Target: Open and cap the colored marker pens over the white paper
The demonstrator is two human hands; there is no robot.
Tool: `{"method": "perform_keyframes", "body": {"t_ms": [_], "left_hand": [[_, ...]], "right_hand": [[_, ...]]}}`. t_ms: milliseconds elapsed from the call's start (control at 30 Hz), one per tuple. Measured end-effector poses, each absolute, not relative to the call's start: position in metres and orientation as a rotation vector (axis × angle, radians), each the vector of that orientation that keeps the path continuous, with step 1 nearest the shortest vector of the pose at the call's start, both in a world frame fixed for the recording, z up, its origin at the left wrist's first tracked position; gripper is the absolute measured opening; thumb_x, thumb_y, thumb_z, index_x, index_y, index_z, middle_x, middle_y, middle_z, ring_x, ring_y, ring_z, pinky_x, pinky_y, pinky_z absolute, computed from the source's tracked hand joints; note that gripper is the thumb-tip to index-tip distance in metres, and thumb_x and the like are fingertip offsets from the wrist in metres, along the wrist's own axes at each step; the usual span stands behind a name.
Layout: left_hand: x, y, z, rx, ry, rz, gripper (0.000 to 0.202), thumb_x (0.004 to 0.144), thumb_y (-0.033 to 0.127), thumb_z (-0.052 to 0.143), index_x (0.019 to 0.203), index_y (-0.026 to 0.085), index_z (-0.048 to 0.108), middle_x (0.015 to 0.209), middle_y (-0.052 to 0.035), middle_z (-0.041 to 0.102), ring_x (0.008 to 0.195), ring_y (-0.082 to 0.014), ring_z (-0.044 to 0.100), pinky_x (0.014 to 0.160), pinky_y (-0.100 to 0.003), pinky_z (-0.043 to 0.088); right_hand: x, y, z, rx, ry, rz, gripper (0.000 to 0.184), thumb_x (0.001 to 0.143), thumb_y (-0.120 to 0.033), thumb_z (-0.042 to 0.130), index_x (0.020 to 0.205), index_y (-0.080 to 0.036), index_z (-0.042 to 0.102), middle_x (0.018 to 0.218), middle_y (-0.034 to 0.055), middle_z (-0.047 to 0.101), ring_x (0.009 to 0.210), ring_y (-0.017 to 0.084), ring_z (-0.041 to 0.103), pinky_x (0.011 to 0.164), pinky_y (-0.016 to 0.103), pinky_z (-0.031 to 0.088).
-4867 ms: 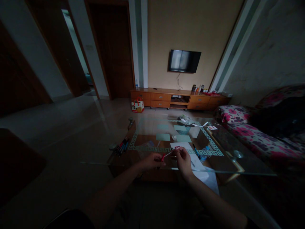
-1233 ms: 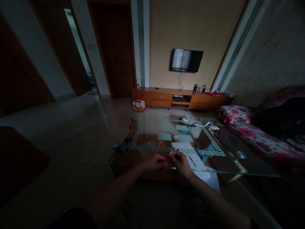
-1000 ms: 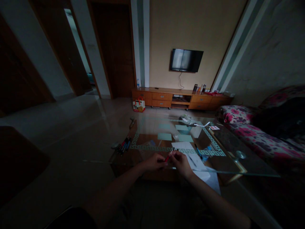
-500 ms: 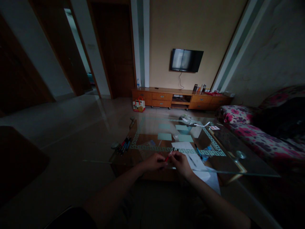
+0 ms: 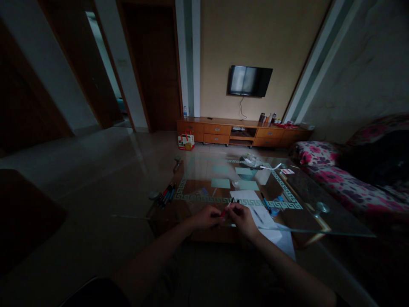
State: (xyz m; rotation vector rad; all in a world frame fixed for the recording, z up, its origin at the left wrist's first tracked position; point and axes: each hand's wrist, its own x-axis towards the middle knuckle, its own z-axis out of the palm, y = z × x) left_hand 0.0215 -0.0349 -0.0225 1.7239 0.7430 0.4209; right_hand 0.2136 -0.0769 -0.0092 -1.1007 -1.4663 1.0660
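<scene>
Over the near edge of the glass table, my left hand (image 5: 207, 217) is closed, its fingertips pinching a slim red pen (image 5: 225, 210). The pen tilts up to the right, with a pale section and a dark tip at its upper end. My right hand (image 5: 243, 219) is closed too, its thumb and fingers pressed against the same pen from the right. A small dark end pokes up beside the right fingers; what it belongs to is unclear. Under and beyond the right hand lie white paper sheets (image 5: 246, 196), with a clear-barrelled pen (image 5: 258, 215) on them.
A bundle of dark, red and blue pens (image 5: 166, 196) lies on the glass table (image 5: 338, 224) at left. Right of the paper are a blue pen (image 5: 266, 202) and a small blue item (image 5: 280, 198). A plastic bag (image 5: 252, 160) sits at the far edge. A flowered sofa (image 5: 348, 183) stands right.
</scene>
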Motion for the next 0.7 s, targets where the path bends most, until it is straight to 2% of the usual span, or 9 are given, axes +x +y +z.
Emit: {"method": "perform_keyframes", "body": {"t_ms": [200, 700], "left_hand": [[0.0215, -0.0357, -0.0214, 1.723, 0.732, 0.433, 0.051, 0.081, 0.062, 0.061, 0.077, 0.011, 0.064, 0.068, -0.0033, 0.063, 0.058, -0.0115, 0.057, 0.054, -0.021, 0.044], [0.0217, -0.0344, -0.0263, 1.702, 0.735, 0.427, 0.050, 0.081, 0.061, 0.061, 0.079, 0.011, 0.065, 0.069, -0.0038, 0.064, 0.059, -0.0120, 0.058, 0.055, -0.022, 0.045]], "right_hand": [[0.2140, -0.0758, -0.0106, -1.093, -1.470, 1.040, 0.031, 0.083, -0.051, 0.065, 0.082, -0.020, 0.067, 0.073, 0.0019, 0.068, 0.069, 0.017, 0.062, 0.066, 0.028, 0.049], [0.2167, -0.0739, -0.0162, -1.107, -1.491, 1.029, 0.036, 0.084, -0.054, 0.062, 0.080, -0.019, 0.066, 0.073, 0.0028, 0.068, 0.069, 0.017, 0.062, 0.066, 0.028, 0.050]]}}
